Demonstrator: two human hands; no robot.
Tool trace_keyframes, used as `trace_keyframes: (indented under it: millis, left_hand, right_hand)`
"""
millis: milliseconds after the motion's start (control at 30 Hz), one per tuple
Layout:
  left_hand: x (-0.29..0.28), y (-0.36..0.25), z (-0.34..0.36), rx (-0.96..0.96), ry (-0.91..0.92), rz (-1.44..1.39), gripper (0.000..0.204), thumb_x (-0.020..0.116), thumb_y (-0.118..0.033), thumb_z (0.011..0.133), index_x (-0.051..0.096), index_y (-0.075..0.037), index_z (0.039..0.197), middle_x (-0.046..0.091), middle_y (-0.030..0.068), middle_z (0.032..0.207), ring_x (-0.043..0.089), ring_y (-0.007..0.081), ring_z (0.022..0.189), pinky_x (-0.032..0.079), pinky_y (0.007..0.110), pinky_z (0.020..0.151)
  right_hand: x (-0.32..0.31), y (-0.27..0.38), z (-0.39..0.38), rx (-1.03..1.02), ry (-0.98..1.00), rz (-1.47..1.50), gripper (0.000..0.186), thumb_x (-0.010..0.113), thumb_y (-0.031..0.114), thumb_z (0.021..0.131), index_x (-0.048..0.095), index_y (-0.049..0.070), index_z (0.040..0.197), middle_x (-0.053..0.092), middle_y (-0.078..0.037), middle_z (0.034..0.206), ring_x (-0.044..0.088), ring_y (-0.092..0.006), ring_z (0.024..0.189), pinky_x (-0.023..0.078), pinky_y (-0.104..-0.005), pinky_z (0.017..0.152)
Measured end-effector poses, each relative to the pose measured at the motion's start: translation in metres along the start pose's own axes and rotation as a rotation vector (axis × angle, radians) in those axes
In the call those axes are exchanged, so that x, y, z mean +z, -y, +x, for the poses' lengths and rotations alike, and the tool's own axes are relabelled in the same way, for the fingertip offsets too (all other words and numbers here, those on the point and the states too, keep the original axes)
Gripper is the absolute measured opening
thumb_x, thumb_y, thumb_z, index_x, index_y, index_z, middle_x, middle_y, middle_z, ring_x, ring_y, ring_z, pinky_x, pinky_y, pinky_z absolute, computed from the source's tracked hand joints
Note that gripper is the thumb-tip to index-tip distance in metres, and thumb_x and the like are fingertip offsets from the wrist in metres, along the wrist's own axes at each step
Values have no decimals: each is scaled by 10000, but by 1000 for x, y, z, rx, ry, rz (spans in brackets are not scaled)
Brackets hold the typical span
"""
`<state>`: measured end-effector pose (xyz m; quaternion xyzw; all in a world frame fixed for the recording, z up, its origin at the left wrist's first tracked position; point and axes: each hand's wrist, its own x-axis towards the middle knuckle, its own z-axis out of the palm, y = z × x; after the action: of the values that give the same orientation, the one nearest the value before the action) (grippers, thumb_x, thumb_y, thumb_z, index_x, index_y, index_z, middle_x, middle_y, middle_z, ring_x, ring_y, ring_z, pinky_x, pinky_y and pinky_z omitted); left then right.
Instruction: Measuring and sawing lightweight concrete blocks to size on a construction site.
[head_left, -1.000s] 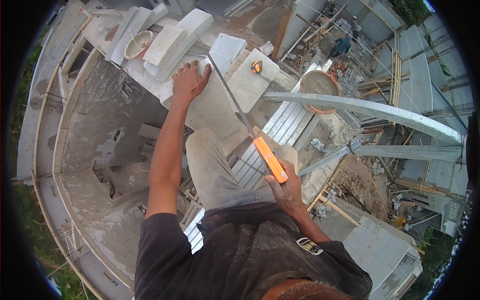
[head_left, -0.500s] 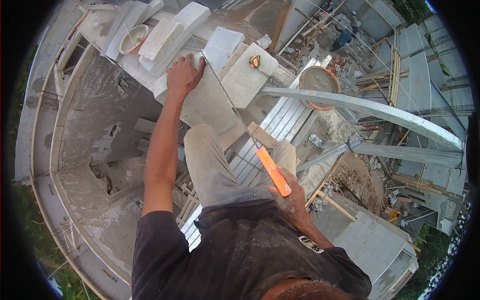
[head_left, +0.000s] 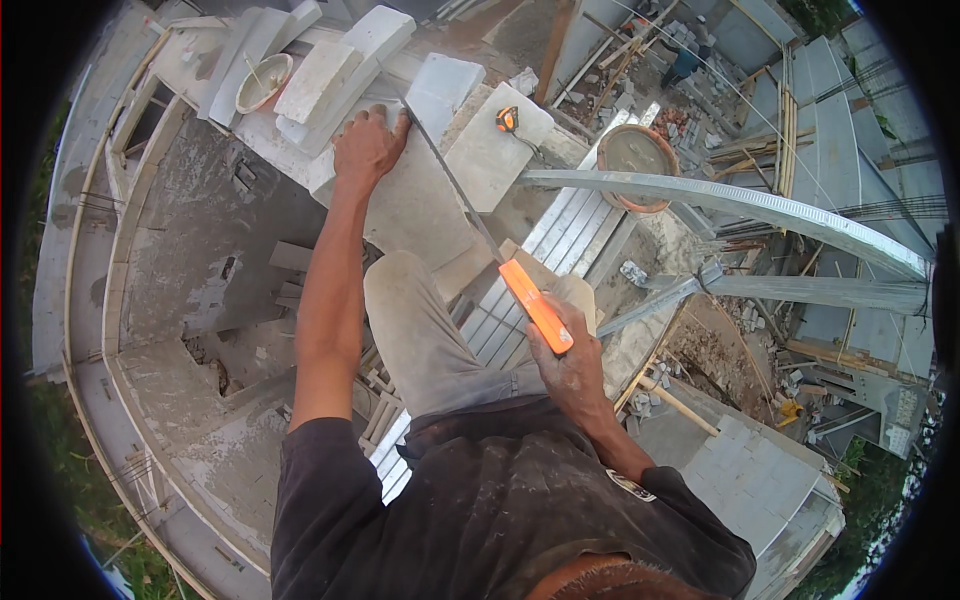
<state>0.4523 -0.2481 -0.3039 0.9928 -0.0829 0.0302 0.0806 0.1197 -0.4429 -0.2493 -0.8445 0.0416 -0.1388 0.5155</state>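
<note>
My right hand [head_left: 570,360] is closed around the orange handle of a hand saw [head_left: 536,308]. Its long thin blade runs away from me, up and to the left, along the right edge of a flat pale grey block [head_left: 420,205]. On the far left part of that block my left hand [head_left: 370,145] lies pressed down, fingers spread, its thumb close to the blade's far end. My knee touches the near side of the block. To the right of the blade lies another pale block [head_left: 497,145] with an orange and black tape measure [head_left: 507,119] on it.
Pale blocks [head_left: 320,82] are stacked at the far left, beside a bowl [head_left: 264,82] with a stick in it. A round tub of grey mortar [head_left: 637,165] stands at the right. Metal beams [head_left: 740,190] cross the right side. A person [head_left: 684,64] is far off among rubble.
My right hand has pushed the saw away from me, forward and slightly left. My left hand stays on the block.
</note>
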Motion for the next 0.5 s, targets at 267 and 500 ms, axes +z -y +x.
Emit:
trace_keyframes:
  millis: [267,500]
  left_hand:
    - [0,-1,-11,44,-26,60,626,424,-544,1006,588,-43,1344,636,238,1275,624,425,1155,458,573,974]
    - [6,11,13,-34,38,16,625,430,-547,1000,592,-52,1345,627,244,1295,617,423,1175,462,555,986]
  right_hand:
    - [37,-6,101,42,94,4,410,694,162,939,510,102,1300,699,-224,957,677,-393,701,514,-465,585]
    - [-19,20,0,139,31,-17,403,703,73,922,537,45,1288,700,-176,1154,724,-279,1020,562,-360,873]
